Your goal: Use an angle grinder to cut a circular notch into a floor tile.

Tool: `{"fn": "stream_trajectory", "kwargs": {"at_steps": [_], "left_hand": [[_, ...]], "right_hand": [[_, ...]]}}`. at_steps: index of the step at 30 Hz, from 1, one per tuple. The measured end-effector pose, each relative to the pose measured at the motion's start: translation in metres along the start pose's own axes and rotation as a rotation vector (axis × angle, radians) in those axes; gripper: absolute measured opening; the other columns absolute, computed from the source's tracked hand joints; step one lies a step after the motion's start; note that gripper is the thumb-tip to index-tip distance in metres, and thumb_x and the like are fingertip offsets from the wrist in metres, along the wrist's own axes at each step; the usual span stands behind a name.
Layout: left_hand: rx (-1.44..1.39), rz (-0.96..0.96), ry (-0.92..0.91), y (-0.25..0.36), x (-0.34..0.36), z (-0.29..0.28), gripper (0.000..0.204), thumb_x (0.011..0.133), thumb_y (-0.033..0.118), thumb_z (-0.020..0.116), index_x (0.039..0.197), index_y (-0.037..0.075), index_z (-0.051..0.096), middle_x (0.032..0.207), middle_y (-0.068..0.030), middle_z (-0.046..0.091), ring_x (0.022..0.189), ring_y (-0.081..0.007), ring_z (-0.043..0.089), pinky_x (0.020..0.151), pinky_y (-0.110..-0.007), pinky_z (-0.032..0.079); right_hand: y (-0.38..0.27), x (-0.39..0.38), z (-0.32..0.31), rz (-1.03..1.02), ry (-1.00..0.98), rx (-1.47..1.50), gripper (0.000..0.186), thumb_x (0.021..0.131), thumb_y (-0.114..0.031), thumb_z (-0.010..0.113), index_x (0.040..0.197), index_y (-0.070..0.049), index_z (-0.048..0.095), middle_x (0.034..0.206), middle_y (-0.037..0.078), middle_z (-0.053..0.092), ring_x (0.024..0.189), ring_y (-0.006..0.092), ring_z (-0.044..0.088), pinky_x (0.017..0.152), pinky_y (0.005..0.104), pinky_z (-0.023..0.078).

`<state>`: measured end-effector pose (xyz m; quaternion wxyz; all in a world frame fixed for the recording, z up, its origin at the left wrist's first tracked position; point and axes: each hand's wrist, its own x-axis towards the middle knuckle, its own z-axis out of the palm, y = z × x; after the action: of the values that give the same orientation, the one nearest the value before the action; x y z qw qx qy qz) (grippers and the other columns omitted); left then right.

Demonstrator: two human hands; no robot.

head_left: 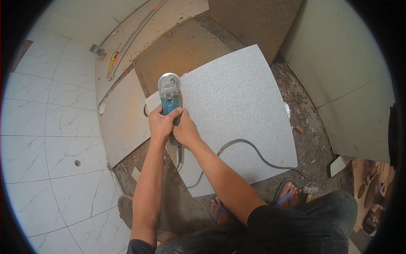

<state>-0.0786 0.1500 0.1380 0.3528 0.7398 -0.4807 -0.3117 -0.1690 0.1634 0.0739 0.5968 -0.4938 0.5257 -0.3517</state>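
Both of my hands are closed around a blue and grey angle grinder (170,99), which points away from me. My left hand (160,125) wraps the body from the left, with its thumb laid across the top. From the right, my right hand (186,129) grips the rear of the body. The round cutting disc (168,78) is at the far end, over the left edge of a large speckled light-grey tile (237,101). Whether the disc touches the tile I cannot tell. A black cord (243,140) trails from the grinder across the tile.
White marbled wall tiles (67,118) rise on the left. A beige tile (123,122) lies beside the grey one. Farther off are a long metal straightedge (137,31) and a yellow-red tool (113,59). Rubble (302,114) borders the right wall; my sandalled feet (285,194) are near the tile.
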Motion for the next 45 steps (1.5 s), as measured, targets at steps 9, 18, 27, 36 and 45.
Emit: {"fn": "stream_trajectory", "kwargs": {"at_steps": [9,18,27,36,45], "left_hand": [[-0.026,-0.028,0.031,0.008,-0.001,0.004,0.031,0.073,0.021,0.083,0.087,-0.005,0.073,0.074,-0.0060,0.068,0.065,-0.0133,0.058,0.063,-0.033,0.050],[0.069,-0.030,0.074,0.004,0.003,0.008,0.033,0.073,0.023,0.084,0.088,-0.005,0.075,0.076,-0.0095,0.071,0.065,-0.0159,0.062,0.064,-0.034,0.051],[-0.105,-0.002,0.062,-0.006,0.002,0.004,0.032,0.076,0.022,0.084,0.090,-0.005,0.074,0.077,-0.0085,0.072,0.067,-0.0145,0.063,0.065,-0.033,0.052],[-0.063,0.014,0.005,0.001,-0.003,0.000,0.030,0.077,0.020,0.084,0.091,-0.005,0.074,0.077,-0.0068,0.071,0.068,-0.0130,0.060,0.065,-0.032,0.051],[-0.063,-0.089,-0.024,-0.002,0.011,0.004,0.030,0.074,0.019,0.084,0.091,-0.005,0.075,0.076,-0.0083,0.071,0.066,-0.0144,0.061,0.064,-0.033,0.051]], "right_hand": [[0.003,0.003,0.000,-0.005,0.006,-0.006,0.059,0.089,-0.031,0.072,0.129,-0.001,0.042,0.117,0.037,0.065,0.111,0.0552,0.062,0.094,0.0563,0.050],[0.010,0.009,-0.003,-0.017,-0.024,0.021,0.062,0.090,-0.034,0.071,0.133,0.001,0.042,0.123,0.036,0.063,0.118,0.0526,0.060,0.098,0.0534,0.049],[0.008,0.007,0.001,-0.067,-0.010,-0.006,0.058,0.089,-0.029,0.070,0.130,0.000,0.041,0.118,0.037,0.064,0.112,0.0551,0.061,0.094,0.0561,0.050],[0.003,0.001,0.003,-0.052,0.024,-0.001,0.055,0.089,-0.028,0.070,0.127,-0.001,0.042,0.115,0.036,0.065,0.109,0.0553,0.062,0.092,0.0566,0.050],[0.006,0.011,0.000,-0.019,0.002,0.040,0.064,0.089,-0.037,0.072,0.131,0.000,0.042,0.121,0.036,0.064,0.113,0.0539,0.062,0.095,0.0548,0.051]]}}
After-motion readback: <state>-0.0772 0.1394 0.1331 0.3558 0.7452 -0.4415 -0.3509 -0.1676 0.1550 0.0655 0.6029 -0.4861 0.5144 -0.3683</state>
